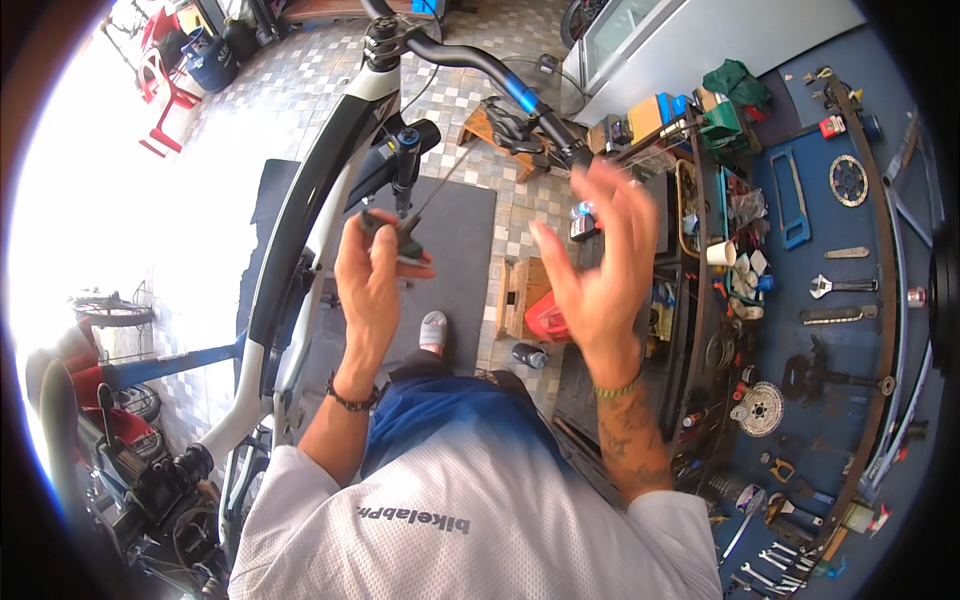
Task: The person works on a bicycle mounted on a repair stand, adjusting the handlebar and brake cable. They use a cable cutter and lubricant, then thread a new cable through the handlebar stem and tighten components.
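My left hand (366,290) is closed around a dark tool (404,243) with a thin straight shaft that points up and to the right; its exact kind is not clear. My right hand (606,270) is raised with the fingers apart, a little blurred, and nothing shows in it. Just beyond its fingertips is the right end of a black handlebar (470,58) with a blue band. The handlebar belongs to a black and white bicycle frame (290,215), which slants along my left side. A dark shock-like part with a blue-ringed top (405,150) sits beside the frame.
At right, a blue workbench (835,265) carries a hacksaw (790,200), an adjustable wrench (842,287), a cassette (758,408) and several spanners. A wooden box (520,290) with a red object stands on the floor. Red chairs (165,100) are at the far left.
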A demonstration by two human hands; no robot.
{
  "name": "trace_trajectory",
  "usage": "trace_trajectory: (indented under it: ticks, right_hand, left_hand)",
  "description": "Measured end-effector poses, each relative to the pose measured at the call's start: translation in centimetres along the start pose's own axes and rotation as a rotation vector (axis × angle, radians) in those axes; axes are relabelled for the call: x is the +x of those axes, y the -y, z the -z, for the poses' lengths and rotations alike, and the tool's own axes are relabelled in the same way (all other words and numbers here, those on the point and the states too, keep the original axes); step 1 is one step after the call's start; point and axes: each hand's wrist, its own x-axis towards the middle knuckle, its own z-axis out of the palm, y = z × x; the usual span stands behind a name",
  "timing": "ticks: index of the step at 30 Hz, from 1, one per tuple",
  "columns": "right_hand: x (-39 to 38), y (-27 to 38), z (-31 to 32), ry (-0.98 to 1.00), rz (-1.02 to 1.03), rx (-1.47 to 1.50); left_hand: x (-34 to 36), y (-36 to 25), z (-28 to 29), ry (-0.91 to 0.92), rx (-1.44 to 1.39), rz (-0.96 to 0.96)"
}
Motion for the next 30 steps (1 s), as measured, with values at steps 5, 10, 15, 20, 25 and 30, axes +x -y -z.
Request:
trace_trajectory:
  ticks: [5, 10, 15, 20, 25, 30]
  right_hand:
    - [5.1, -0.9, -3.9, 0.175, -0.051, -0.268]
    - [5.2, -1.7, -5.0, 0.241, -0.137, -0.233]
    - [5.1, -1.1, -5.0, 0.180, -0.093, -0.241]
    - [5.0, -0.7, -5.1, 0.187, -0.105, -0.269]
    - [4.7, -0.6, -5.2, 0.195, -0.114, -0.283]
    - [4.6, -0.5, -5.3, 0.189, -0.099, -0.297]
  left_hand:
    - [1.8, -0.4, -0.7, 0.095, -0.100, 0.016]
    - [2.6, -0.6, -1.0, 0.132, -0.102, 0.024]
    - [2.9, -0.3, -0.8, 0.144, -0.125, 0.061]
    - [3.1, -1.7, -0.6, 0.126, 0.001, -0.016]
    - [3.7, -4.9, 0.1, 0.196, 0.307, -0.230]
    - [4.6, -5.9, 0.2, 0.203, -0.050, 0.062]
